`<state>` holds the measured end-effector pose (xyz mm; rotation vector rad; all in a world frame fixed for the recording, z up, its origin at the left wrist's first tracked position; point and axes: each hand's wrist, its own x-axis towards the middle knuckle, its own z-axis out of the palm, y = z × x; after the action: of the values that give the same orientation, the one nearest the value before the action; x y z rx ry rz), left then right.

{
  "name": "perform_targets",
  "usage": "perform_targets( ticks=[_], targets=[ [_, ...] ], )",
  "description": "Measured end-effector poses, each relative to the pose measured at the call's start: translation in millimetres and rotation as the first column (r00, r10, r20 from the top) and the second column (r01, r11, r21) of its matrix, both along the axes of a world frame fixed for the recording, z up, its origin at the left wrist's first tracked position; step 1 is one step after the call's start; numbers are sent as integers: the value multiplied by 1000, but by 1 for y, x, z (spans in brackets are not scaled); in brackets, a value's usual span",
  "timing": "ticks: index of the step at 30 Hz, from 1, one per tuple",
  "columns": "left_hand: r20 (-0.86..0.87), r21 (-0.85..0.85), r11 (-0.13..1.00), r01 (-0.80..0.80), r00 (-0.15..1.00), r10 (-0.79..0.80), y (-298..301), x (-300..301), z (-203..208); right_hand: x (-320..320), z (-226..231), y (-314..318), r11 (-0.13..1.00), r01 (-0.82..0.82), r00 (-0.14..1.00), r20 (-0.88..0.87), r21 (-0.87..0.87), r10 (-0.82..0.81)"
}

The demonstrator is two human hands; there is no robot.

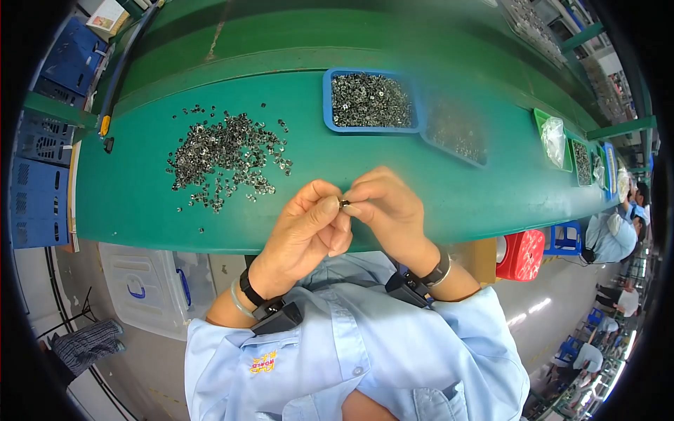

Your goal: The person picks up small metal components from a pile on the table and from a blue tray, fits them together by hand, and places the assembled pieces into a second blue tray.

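Note:
Both hands meet over the near edge of the green table, pinching one small dark part (pixel 343 203) between the fingertips; its exact kind is too small to make out. My left hand (pixel 309 221) grips it with thumb and forefinger, the other fingers curled below. From the other side, my right hand (pixel 390 207) pinches it with thumb and forefinger. A loose heap of small black and silvery metal pieces (pixel 225 154) lies on the table to the left. Beyond my hands stands a blue tray (pixel 326 105) full of similar small pieces.
Right of the blue tray, a second blue tray (pixel 453 156) with small pieces looks blurred. Green trays (pixel 539 123) with bags and parts stand at the far right. Under the table are a clear plastic box (pixel 140 281) and a red stool (pixel 523 256). Other people sit far right.

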<state>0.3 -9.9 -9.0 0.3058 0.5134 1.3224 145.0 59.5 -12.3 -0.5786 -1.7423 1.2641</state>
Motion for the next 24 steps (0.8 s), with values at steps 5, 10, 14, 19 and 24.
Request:
perform_targets(
  ticks=[5,10,14,19,24],
  targets=[
    [55,45,999,7,998,-10,0,1,-5,0,2,-1,992,13,999,27,125,-17],
    [-33,54,996,70,997,-68,0,-6,-1,4,6,-1,965,6,995,93,260,-31],
    [-185,21,996,86,979,-80,1,-12,-1,3,-2,1,945,18,988,140,328,-67],
    [-197,-48,997,62,978,-71,1,-12,3,2,-9,1,977,6,990,137,213,-36],
    [-191,-45,997,67,979,-74,1,-13,4,-1,-6,3,972,-10,991,135,236,-23]
  ],
)
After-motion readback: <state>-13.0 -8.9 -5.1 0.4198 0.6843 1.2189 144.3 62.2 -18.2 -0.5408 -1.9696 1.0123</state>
